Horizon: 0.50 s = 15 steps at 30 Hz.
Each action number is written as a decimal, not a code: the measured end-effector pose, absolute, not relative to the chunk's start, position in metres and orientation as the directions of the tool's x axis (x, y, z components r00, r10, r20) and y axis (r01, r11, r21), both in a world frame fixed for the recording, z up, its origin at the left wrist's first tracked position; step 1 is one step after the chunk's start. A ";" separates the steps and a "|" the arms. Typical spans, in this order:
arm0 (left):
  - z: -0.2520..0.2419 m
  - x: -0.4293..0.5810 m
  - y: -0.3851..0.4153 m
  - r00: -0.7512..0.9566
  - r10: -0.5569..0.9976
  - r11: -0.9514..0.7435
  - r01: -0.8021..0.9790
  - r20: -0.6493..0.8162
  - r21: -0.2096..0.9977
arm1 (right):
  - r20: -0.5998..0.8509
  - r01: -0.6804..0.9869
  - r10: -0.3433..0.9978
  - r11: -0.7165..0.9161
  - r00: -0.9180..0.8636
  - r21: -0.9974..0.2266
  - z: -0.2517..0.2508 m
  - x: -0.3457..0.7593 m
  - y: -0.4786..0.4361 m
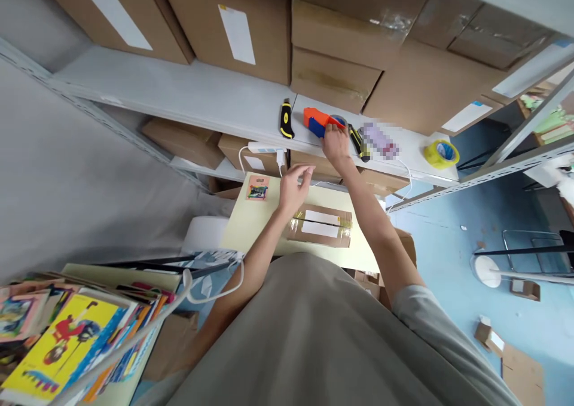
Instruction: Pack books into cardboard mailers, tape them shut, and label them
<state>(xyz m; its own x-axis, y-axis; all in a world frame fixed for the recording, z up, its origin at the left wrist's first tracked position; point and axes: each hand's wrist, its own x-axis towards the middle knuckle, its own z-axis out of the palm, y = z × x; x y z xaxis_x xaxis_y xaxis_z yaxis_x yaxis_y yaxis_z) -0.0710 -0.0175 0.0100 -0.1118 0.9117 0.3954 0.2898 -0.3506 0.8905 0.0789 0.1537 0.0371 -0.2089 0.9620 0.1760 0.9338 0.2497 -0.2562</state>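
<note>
Orange tape dispenser (317,120), beneath right fingers (334,128) gripping one end, left fingers (304,170) (above table (237,223)) loosely parted

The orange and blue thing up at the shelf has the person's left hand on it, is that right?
Not quite: it's the right hand that is on the orange and blue thing up at the shelf. The head view shows it, with the left hand apart from it.
</note>
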 end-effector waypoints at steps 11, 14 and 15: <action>-0.025 -0.076 -0.137 -0.153 0.970 -0.160 0.169 0.186 0.973 | -0.033 0.057 0.993 -0.027 -0.112 -0.998 0.004 0.093 -0.103; -0.023 -0.077 -0.151 -0.083 0.960 -0.242 0.239 0.268 0.941 | -0.093 0.019 0.992 -0.092 -0.080 -0.996 0.000 0.088 -0.129; -0.022 -0.078 -0.153 -0.068 0.954 -0.268 0.244 0.292 0.932 | -0.099 0.016 0.992 -0.098 -0.081 -0.995 -0.001 0.088 -0.132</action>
<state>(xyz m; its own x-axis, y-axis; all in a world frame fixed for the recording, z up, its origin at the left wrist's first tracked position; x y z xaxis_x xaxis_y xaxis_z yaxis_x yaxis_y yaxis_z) -0.0779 -0.1530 -0.0217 -0.0679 0.9539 0.2922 0.2445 -0.2680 0.9319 0.0882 -0.1318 -0.0012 -0.0807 0.9918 -0.0994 0.0156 -0.0985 -0.9950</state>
